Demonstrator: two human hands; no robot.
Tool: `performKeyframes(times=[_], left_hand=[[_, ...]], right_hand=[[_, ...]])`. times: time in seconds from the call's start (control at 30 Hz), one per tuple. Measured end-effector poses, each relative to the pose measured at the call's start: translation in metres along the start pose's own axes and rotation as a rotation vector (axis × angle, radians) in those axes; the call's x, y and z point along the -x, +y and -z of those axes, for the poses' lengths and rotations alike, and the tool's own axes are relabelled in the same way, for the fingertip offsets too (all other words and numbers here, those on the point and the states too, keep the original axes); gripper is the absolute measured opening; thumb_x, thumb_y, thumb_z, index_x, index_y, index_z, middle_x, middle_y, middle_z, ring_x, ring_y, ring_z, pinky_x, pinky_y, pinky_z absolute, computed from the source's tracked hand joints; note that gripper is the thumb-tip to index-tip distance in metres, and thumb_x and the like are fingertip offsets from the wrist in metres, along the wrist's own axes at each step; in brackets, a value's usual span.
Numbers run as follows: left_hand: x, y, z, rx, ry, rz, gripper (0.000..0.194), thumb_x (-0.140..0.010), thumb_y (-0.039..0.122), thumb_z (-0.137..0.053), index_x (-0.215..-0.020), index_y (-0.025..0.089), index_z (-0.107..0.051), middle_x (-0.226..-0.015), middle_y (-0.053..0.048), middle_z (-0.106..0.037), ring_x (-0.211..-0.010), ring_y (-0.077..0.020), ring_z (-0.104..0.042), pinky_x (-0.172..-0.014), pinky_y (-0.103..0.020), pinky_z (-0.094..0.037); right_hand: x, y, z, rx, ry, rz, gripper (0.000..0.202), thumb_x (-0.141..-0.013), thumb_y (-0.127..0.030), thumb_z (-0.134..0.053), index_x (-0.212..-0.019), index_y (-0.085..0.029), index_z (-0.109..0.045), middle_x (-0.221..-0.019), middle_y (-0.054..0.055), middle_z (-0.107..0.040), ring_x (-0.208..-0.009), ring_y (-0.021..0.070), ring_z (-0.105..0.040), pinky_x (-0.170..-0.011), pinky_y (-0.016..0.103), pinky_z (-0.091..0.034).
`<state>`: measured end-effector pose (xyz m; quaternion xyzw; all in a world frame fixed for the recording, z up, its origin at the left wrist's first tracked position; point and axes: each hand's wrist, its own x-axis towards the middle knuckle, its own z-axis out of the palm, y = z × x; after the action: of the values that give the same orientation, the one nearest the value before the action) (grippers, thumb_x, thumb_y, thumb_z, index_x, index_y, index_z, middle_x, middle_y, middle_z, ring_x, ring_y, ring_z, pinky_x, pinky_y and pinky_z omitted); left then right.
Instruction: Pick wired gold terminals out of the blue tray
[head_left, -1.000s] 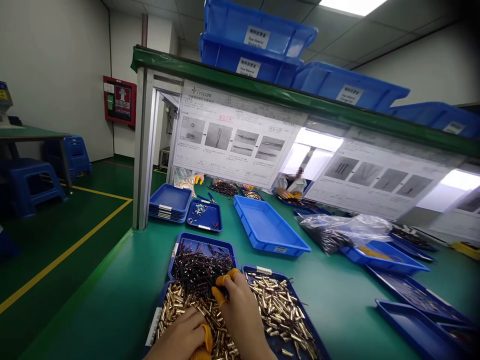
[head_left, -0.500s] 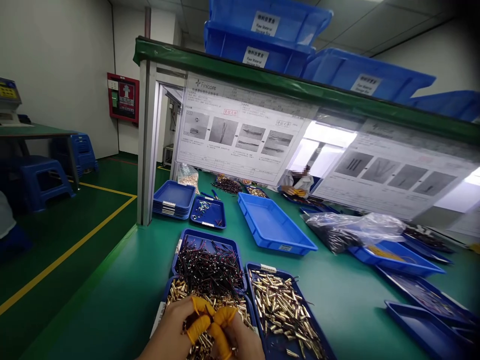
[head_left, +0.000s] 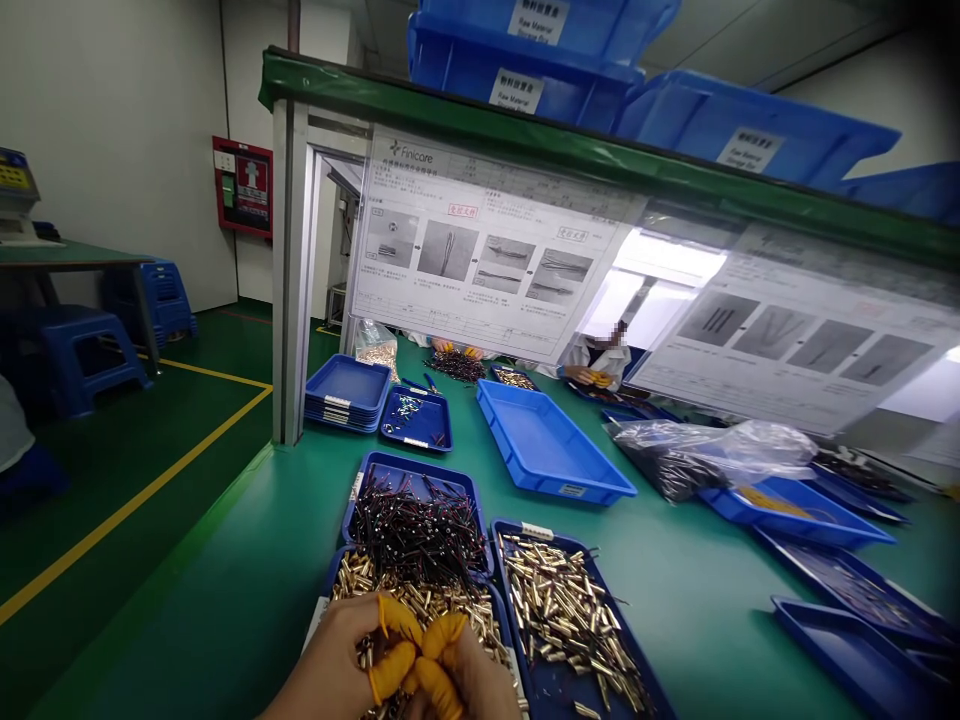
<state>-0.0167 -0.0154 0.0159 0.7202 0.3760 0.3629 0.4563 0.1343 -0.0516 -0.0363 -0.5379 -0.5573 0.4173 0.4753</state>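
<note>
My left hand (head_left: 341,650) and my right hand (head_left: 474,668) meet at the bottom of the view, both with yellow finger cots on thumb and forefinger. Their fingertips are pinched together, and whatever lies between them is too small and covered to make out. Beneath them is a blue tray of brass-coloured metal tubes (head_left: 427,598). Just beyond it, a tray holds a heap of dark thin wires (head_left: 416,525) with some red among them. To the right, another tray carries more brass-coloured tubes (head_left: 562,610), a few with dark wire ends sticking out.
Ahead stand a light blue bin (head_left: 555,440), a small tray with loose bits (head_left: 416,418) and stacked trays (head_left: 346,393). A plastic bag of dark parts (head_left: 705,455) lies right. Instruction sheets (head_left: 487,240) hang from the shelf (head_left: 600,170). Co-workers' hands (head_left: 589,377) show across the table.
My hands stay pinched together over the tray, with only a slight shift of the fingers. The view has tilted down a little. Across the table, a co-worker's yellow-tipped fingers show more clearly at the dark pile.
</note>
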Motion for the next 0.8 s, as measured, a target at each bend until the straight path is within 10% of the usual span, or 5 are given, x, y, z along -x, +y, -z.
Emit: performKeyframes(times=[0.23,0.4,0.8], left_hand=[[-0.003,-0.006,0.000,0.223,0.042,0.100,0.006,-0.068,0.020,-0.058,-0.065,0.017,-0.062,-0.065,-0.001,-0.061,-0.062,-0.0159,-0.055,-0.056,-0.022,-0.042],[-0.004,-0.010,-0.003,0.469,0.114,0.305,0.018,-0.062,0.023,-0.063,-0.080,0.019,-0.063,-0.082,-0.003,-0.066,-0.084,-0.0230,-0.060,-0.074,-0.030,-0.045],[-0.002,-0.003,0.001,0.212,0.061,0.085,0.015,-0.068,0.010,-0.055,-0.072,0.019,-0.066,-0.076,-0.001,-0.062,-0.076,-0.0190,-0.056,-0.068,-0.025,-0.041]], right_hand=[[-0.004,-0.023,0.002,-0.438,-0.112,-0.169,0.042,-0.067,-0.058,-0.065,-0.077,-0.021,-0.049,-0.053,-0.004,-0.065,-0.034,0.0082,-0.058,-0.038,0.015,-0.044],[-0.001,-0.029,0.009,-0.171,0.007,-0.126,0.046,-0.063,-0.061,-0.065,-0.075,-0.017,-0.056,-0.049,-0.004,-0.058,-0.037,0.0085,-0.053,-0.039,0.017,-0.041],[-0.003,-0.016,0.014,0.214,-0.006,0.088,0.033,-0.076,-0.045,-0.058,-0.074,-0.014,-0.069,-0.053,-0.002,-0.049,-0.046,0.0106,-0.041,-0.045,0.019,-0.036]])
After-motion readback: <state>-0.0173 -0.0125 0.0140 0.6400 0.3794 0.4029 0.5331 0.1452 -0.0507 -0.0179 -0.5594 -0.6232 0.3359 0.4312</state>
